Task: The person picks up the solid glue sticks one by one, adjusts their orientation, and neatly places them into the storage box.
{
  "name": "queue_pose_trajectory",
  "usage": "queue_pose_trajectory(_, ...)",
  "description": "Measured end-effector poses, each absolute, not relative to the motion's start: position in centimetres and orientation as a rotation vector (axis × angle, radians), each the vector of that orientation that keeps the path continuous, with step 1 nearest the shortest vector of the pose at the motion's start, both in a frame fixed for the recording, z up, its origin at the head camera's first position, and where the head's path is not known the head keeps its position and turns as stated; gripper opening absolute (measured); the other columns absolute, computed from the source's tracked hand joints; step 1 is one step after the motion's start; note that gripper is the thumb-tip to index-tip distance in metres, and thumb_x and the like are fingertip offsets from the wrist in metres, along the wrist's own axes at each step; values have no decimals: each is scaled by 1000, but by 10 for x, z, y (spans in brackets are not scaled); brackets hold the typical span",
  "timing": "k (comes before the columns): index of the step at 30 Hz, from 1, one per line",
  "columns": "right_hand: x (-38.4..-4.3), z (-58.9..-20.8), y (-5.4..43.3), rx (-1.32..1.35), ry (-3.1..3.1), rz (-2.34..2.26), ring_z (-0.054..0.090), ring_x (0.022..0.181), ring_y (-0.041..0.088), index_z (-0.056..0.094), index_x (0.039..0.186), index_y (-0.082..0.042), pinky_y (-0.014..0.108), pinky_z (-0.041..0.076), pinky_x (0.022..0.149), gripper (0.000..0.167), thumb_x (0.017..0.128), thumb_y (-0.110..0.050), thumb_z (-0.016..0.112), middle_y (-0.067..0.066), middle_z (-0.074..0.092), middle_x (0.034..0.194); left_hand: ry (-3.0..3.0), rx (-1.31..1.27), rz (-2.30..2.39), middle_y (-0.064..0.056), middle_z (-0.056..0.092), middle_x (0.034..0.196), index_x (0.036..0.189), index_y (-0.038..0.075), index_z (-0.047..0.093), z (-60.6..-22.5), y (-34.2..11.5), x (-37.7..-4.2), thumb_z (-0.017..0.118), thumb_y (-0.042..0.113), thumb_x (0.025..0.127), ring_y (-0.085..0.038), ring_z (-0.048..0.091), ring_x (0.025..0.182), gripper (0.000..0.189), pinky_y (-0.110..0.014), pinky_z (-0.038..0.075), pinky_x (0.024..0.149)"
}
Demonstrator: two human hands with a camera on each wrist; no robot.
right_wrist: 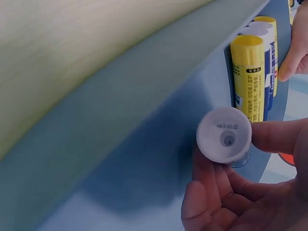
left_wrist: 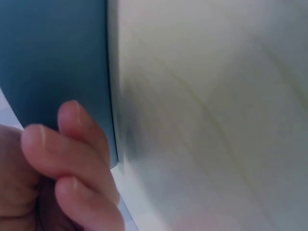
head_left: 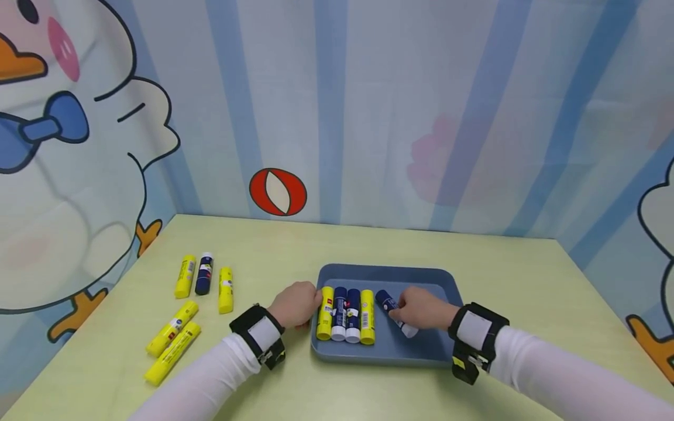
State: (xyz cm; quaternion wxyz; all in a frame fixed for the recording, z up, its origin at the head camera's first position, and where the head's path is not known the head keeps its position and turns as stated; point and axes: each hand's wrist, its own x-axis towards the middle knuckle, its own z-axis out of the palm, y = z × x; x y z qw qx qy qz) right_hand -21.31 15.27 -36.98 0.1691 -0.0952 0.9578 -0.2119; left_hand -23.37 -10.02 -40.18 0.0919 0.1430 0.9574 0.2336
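Observation:
My right hand (head_left: 421,307) pinches a dark blue glue stick (head_left: 387,302) between thumb and fingers. It lies slanted over the right part of a grey-blue tray (head_left: 437,354), and its white end (right_wrist: 224,134) faces the right wrist camera. Left of it, a yellow glue stick (head_left: 367,318), two dark blue glue sticks (head_left: 353,313) with white ends and another yellow glue stick (head_left: 325,316) stand side by side in a row in the tray. My left hand (head_left: 296,305) holds the tray's left rim, its fingers (left_wrist: 72,154) curled at the outer side and the thumb by the leftmost stick.
Left on the pale table (head_left: 263,245) lie several yellow glue sticks (head_left: 172,328) and one dark blue glue stick (head_left: 204,273) with a white end. A printed cloth backdrop (head_left: 368,117) hangs behind the table's far edge.

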Motion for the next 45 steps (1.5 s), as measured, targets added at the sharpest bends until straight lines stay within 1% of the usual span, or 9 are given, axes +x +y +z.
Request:
queue_pose_trajectory(1,-213,-369,152,-266,2714,-596,56,62,15,66,90,3,27,47,57,21,92,-18,65,5,58,71,2842,420,691,2,48,42,68,7,54,-402,-100,-234,42,19,103,-12,47,34,39,-25,37,42)
queue_pose_trajectory(7,-219,-369,149,-267,2656,-575,44,49,10,64,70,-3,22,33,48,26,92,-18,65,0,49,56,2837,403,676,1,49,42,69,6,55,-402,-100,-234,42,20,104,-13,49,35,40,-26,39,43)
queue_pose_trajectory(9,-221,-369,148,-269,2647,-558,41,47,10,63,69,-4,22,32,47,28,92,-19,65,-1,48,55,2838,403,675,1,49,42,69,7,55,-402,-100,-234,42,20,104,-13,49,35,40,-26,39,43)
queue_pose_trajectory(12,-223,-370,146,-270,2646,-529,43,46,11,63,69,-4,22,34,46,30,92,-22,66,0,49,54,2835,398,680,1,49,42,70,6,55,-401,-100,-235,41,20,104,-14,49,35,40,-26,39,43)
queue_pose_trajectory(17,-224,-371,145,-269,2656,-502,53,49,13,65,69,-5,22,39,49,30,91,-25,68,1,56,55,2830,374,672,0,50,44,73,5,56,-403,-99,-236,41,21,104,-14,48,35,38,-25,38,42)
queue_pose_trajectory(23,-222,-369,144,-271,2656,-512,61,53,18,66,69,-5,23,39,51,32,92,-26,66,4,61,56,2840,375,664,0,50,44,73,5,56,-403,-98,-236,41,21,104,-13,47,35,37,-25,37,41)
queue_pose_trajectory(32,-221,-368,138,-243,2661,-507,58,53,16,67,72,-6,25,41,49,33,94,-30,65,3,61,57,2834,383,681,1,48,43,72,5,57,-401,-99,-234,41,20,104,-13,46,34,39,-24,36,41)
queue_pose_trajectory(35,-222,-370,137,-233,2654,-525,58,54,15,68,76,-5,25,42,50,31,94,-31,64,4,61,59,2833,381,681,1,48,43,72,5,56,-400,-99,-233,41,20,104,-12,46,34,38,-24,36,41)
queue_pose_trajectory(45,-225,-370,141,-303,2600,-577,60,56,16,69,82,-5,27,45,55,31,97,-31,60,3,63,64,2828,378,667,1,48,43,72,5,56,-401,-99,-235,41,20,104,-13,48,35,38,-25,37,42)
